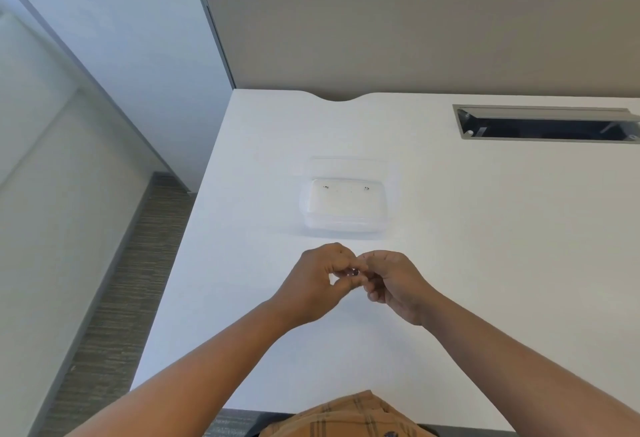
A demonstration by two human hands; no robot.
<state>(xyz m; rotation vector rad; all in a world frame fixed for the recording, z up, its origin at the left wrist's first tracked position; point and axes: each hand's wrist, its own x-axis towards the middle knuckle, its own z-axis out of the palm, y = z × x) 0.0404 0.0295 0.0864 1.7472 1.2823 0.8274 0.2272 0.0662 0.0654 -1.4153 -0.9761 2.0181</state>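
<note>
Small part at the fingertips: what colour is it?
The small part looks dark, nearly black; head view.

A white desk (485, 228) is filling the middle and right of the view. A clear plastic container (346, 227) is sitting on it near the centre. Two tiny dark specks are lying inside by its twelve o'clock wall, one (326, 187) toward eleven and one (366, 188) toward one, too small to identify. At two o'clock from the container, well apart, a grey-framed cable slot (540, 110) is lying sunk into the desktop. At twelve o'clock a beige partition panel (415, 41) is standing along the desk's far edge, behind a shallow notch (337, 98). At nine o'clock striped grey carpet (114, 298) is running beside the desk, and a white wall (121, 20) is rising at ten.
</note>
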